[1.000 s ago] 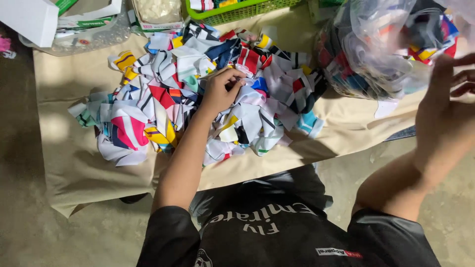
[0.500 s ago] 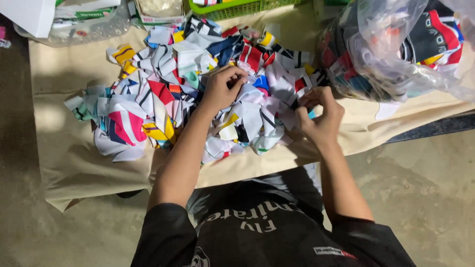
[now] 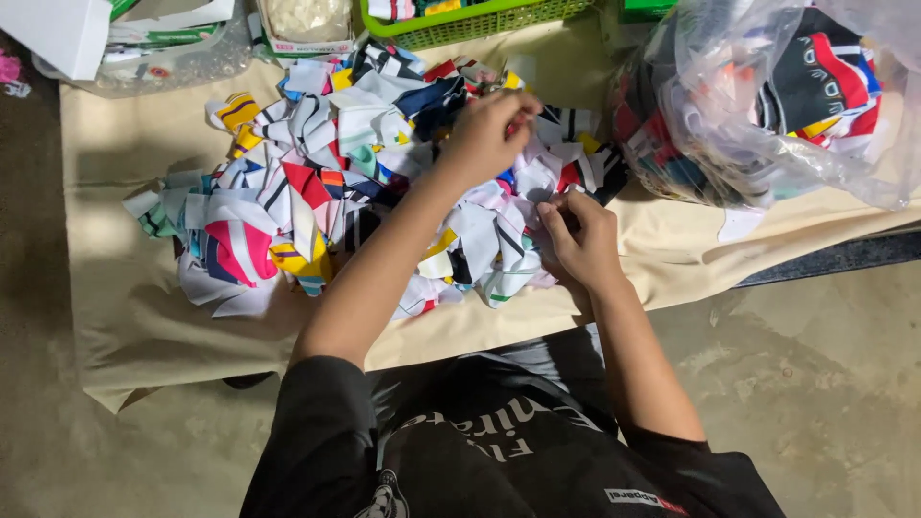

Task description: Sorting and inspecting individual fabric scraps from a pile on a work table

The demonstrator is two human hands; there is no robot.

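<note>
A heap of many-coloured fabric pieces (image 3: 288, 192) lies on a beige cloth (image 3: 125, 317) spread over the floor. My left hand (image 3: 487, 134) reaches across the heap, its fingers pinched on a fabric piece near the far right of the heap. At the heap's near right edge my right hand (image 3: 576, 240) is closed on white fabric pieces. I sit at the near edge of the cloth in a black shirt.
A clear plastic bag (image 3: 767, 105) stuffed with more coloured fabric stands at the right. A green plastic basket (image 3: 470, 24) sits beyond the heap. A white box (image 3: 62, 34) and a clear container (image 3: 182, 58) are at the top left. Bare concrete floor (image 3: 825, 384) surrounds the cloth.
My right hand came down from beside the plastic bag onto the heap's right edge. My left hand shifted to the right across the heap and pinched a piece.
</note>
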